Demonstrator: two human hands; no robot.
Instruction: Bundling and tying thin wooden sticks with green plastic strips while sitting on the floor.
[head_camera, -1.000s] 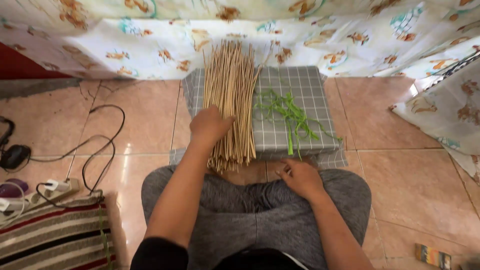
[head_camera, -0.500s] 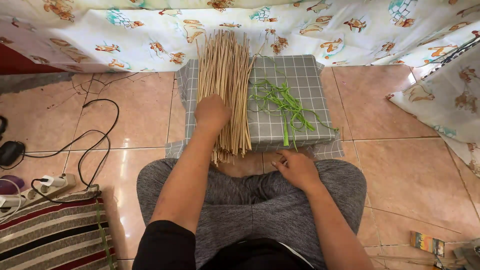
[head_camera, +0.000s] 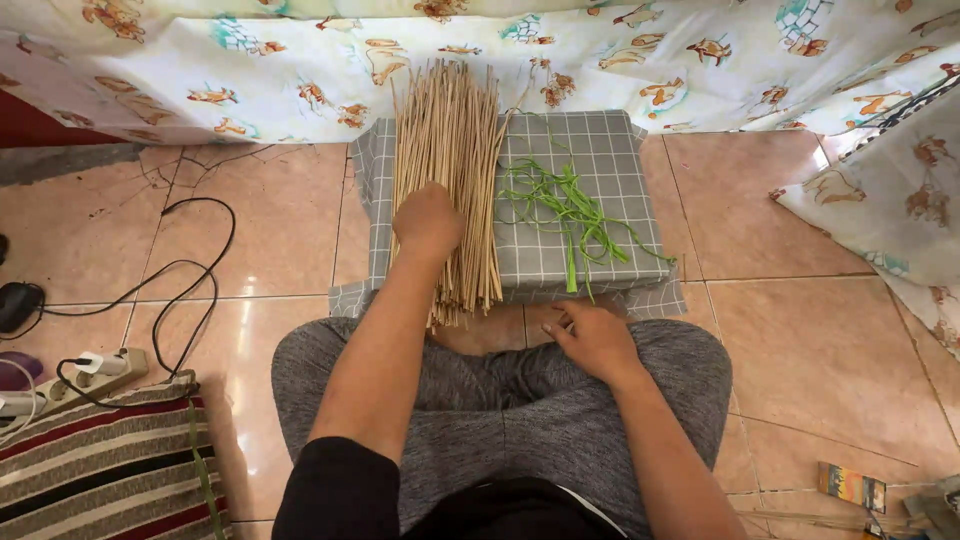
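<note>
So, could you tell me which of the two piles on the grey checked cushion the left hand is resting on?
The left hand rests on the bundle of tan sticks, long, straight and pale; the green strips, thin and curling, lie untouched beside it.

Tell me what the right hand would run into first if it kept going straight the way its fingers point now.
Probably the near edge of the grey checked cushion, then the green strips on it. The right hand rests on the lap pointing up-left; depth is unclear.

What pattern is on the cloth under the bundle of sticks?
The cloth is grey with a thin white grid check, seen best in the head view.
</note>
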